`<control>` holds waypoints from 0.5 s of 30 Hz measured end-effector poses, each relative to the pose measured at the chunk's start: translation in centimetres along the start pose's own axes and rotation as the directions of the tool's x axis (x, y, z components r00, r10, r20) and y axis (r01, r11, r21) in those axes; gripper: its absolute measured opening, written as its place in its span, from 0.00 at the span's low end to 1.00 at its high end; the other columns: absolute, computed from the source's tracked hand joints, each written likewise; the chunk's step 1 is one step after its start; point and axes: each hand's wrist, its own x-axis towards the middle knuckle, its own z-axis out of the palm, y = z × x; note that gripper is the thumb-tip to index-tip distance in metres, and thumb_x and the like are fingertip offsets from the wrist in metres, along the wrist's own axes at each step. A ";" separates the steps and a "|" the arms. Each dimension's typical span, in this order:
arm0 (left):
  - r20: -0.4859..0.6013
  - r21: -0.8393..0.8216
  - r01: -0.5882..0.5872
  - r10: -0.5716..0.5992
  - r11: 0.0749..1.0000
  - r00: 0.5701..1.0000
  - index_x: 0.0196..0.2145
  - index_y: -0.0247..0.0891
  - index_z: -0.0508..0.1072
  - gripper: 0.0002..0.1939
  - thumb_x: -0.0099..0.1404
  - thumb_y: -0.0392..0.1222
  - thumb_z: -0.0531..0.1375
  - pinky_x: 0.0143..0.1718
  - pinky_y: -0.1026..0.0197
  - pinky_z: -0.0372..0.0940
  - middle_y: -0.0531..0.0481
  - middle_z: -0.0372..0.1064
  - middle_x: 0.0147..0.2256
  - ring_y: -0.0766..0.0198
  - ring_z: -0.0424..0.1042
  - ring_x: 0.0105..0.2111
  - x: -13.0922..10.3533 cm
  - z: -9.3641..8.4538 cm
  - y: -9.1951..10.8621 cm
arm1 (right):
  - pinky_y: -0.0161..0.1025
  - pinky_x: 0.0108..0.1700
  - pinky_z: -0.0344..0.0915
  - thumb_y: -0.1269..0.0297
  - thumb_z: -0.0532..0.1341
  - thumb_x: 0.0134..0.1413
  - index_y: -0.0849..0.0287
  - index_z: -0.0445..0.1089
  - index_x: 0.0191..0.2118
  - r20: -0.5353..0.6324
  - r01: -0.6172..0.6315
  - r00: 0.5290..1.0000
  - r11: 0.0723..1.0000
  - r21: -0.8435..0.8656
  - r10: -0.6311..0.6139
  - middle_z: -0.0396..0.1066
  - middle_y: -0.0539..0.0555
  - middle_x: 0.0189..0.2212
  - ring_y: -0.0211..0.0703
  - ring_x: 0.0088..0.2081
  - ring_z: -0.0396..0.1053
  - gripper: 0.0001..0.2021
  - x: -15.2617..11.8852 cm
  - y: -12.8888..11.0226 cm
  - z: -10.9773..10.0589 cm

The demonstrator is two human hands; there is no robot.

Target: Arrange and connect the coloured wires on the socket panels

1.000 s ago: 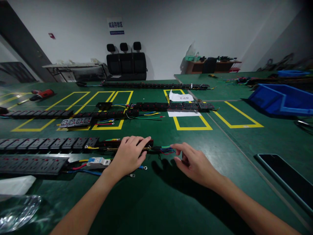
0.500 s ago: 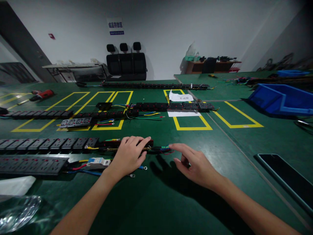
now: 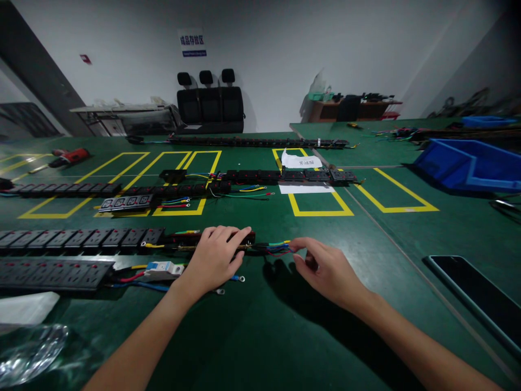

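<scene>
The thumb and index finger of my right hand (image 3: 325, 271) were curved toward each other, almost meeting, at the ends of thin coloured wires (image 3: 277, 248); I could not tell if they pinched any wire or only touched it. These wires came out from the right end of a dark bar (image 3: 252, 238), lying lengthwise on the green table (image 3: 252, 336). My left hand (image 3: 215, 258) lay over this bar, palm down, thumb spread apart — whether it gripped the sides, I could not see.

To the left, a socket strip (image 3: 97, 239) reached the edge of my view. Just nearer was a second strip (image 3: 52, 274), its white breaker (image 3: 165, 270) close to my left wrist, so the room there was narrow. On the right it was wider — a broad stretch of tabletop separated my hand from the phone (image 3: 476, 293). Farther off stood a blue bin (image 3: 468, 163).
</scene>
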 end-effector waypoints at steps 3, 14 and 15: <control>0.004 0.000 0.003 -0.003 1.000 1.000 0.66 0.42 0.62 0.27 0.71 0.40 0.58 0.53 0.46 0.60 0.43 0.71 0.54 0.50 0.69 0.52 -0.1 0.1 0.0 | 0.38 0.29 0.63 0.68 0.54 0.65 0.57 0.70 0.48 0.025 0.012 1.000 1.000 0.007 -0.013 0.78 0.54 0.36 0.38 0.24 0.70 0.11 0.0 0.0 0.0; -0.005 0.001 0.001 -0.001 1.000 1.000 0.66 0.42 0.64 0.27 0.70 0.40 0.58 0.53 0.46 0.60 0.42 0.71 0.54 0.50 0.70 0.52 0.0 0.0 -0.1 | 0.33 0.26 0.64 0.68 0.57 0.64 0.55 0.69 0.42 0.041 0.091 0.994 0.986 0.142 -0.098 0.78 0.50 0.32 0.32 0.22 0.69 0.05 -0.2 -0.8 -0.6; -0.004 0.000 0.001 -0.001 1.000 1.000 0.66 0.42 0.64 0.27 0.70 0.40 0.58 0.53 0.46 0.60 0.42 0.71 0.54 0.50 0.69 0.52 0.0 0.0 -0.1 | 0.33 0.25 0.63 0.67 0.57 0.64 0.55 0.70 0.42 0.040 0.096 0.994 0.983 0.155 -0.104 0.77 0.49 0.31 0.32 0.21 0.69 0.05 -0.2 -0.9 -0.7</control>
